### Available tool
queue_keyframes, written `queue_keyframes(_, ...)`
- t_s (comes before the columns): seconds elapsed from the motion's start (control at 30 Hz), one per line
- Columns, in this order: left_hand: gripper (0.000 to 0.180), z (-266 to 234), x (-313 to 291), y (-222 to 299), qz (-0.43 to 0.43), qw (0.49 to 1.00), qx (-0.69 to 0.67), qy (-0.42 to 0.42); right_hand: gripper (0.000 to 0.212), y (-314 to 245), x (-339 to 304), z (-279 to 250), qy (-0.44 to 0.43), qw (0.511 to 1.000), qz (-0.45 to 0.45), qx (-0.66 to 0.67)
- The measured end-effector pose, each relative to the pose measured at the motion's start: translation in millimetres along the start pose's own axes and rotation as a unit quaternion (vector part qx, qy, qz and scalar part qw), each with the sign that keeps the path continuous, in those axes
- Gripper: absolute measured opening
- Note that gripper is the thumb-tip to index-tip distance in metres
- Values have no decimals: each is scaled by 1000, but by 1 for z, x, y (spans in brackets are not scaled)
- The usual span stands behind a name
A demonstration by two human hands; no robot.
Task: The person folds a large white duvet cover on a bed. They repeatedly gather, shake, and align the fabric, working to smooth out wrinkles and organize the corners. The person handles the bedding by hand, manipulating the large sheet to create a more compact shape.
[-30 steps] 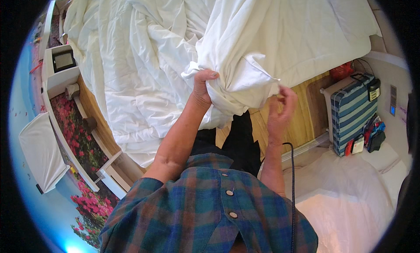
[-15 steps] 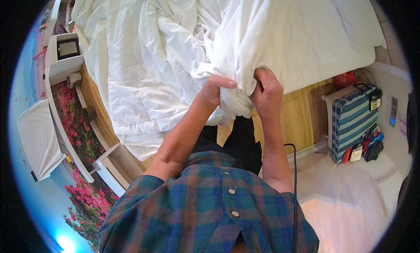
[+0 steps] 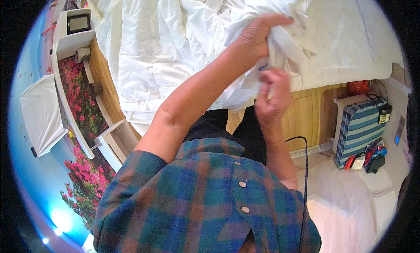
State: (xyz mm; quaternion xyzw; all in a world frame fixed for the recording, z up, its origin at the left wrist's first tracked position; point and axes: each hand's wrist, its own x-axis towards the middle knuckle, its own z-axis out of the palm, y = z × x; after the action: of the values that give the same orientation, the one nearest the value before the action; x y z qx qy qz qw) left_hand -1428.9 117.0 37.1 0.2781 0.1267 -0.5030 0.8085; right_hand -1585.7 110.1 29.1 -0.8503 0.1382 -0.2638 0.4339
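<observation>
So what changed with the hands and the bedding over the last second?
The left hand moved up, still gripping the white duvet. The right hand, open beside the bunch a second ago, closed on it below the left. The striped bag has not moved.

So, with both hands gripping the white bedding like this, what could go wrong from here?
1. The left hand and right hand hold only a bunched corner of the duvet; it may slip free if pulled hard.
2. A black cable hangs close by the right arm and could catch on it.
3. The striped bag stands beside the bed, so swinging bedding might knock it over.
</observation>
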Motion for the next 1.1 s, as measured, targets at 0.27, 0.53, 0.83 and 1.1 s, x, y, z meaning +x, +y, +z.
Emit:
queue_keyframes(0.27, 40, -32, -16, -103, -135, 987, 71, 43, 65, 69, -83, 102, -340, 923, 142, -109)
queue_keyframes(0.53, 44, -21, -42, -96, -132, 987, 45, 76, 70, 103, -168, 129, -366, 899, 31, -239)
queue_keyframes(0.83, 47, -5, -33, -80, -122, 991, 7, 61, 49, 112, -131, 150, -221, 916, 331, 41)
queue_keyframes(1.1, 42, 6, -33, -67, -95, 989, 94, 60, 51, 62, -40, 89, 169, 807, 456, 334)
